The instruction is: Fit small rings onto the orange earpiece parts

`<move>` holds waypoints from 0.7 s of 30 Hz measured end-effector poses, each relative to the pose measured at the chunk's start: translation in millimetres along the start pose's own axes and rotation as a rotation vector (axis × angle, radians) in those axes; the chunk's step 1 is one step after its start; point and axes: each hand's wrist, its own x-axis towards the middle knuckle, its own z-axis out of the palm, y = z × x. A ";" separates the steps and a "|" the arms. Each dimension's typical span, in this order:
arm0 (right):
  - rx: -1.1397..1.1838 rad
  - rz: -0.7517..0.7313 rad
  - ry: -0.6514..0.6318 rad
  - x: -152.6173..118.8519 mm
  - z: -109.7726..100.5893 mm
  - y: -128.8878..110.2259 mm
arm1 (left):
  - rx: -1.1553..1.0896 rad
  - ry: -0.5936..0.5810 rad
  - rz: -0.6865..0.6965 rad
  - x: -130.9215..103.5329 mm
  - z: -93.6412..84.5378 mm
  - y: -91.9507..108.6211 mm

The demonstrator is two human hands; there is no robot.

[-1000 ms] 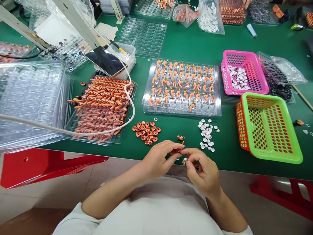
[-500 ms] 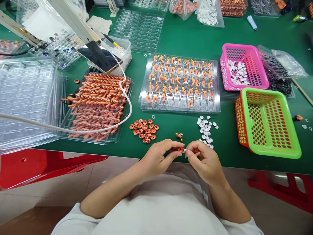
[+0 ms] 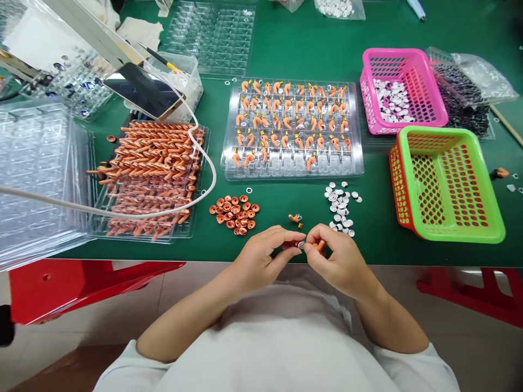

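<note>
My left hand (image 3: 263,255) pinches a small round copper-orange cap (image 3: 297,244) between thumb and fingertips at the table's front edge. Close against it, my right hand (image 3: 337,258) is closed on an orange stem-shaped piece (image 3: 320,246), part of which the fingers cover. A small silvery-white piece (image 3: 301,245) shows where the fingertips of both hands meet; I cannot tell which hand bears it. Just beyond lie a curved orange piece (image 3: 294,218) and a tiny yellow piece (image 3: 300,225). Loose orange caps (image 3: 235,213) are heaped to the left, white discs (image 3: 342,209) to the right.
A clear compartment tray (image 3: 292,173) of curved orange pieces lies ahead. At right stand a pink basket (image 3: 370,117) holding white discs and a green basket (image 3: 449,235). To the left are trays of orange stems (image 3: 155,158), a phone (image 3: 145,90) and a white cable (image 3: 212,169).
The view has shifted slightly. The hands have drawn closer together, and the cap in the left hand has turned from facing up to edge-on, nearer the silvery piece.
</note>
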 end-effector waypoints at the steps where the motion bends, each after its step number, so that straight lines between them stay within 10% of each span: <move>1: 0.000 0.002 -0.008 0.1 -0.4 -0.2 | 0.015 -0.004 0.012 -0.1 0.1 -0.3; 21: -0.008 0.023 -0.056 3.9 -2.8 -3.2 | 0.075 0.004 0.045 0.2 0.8 -0.8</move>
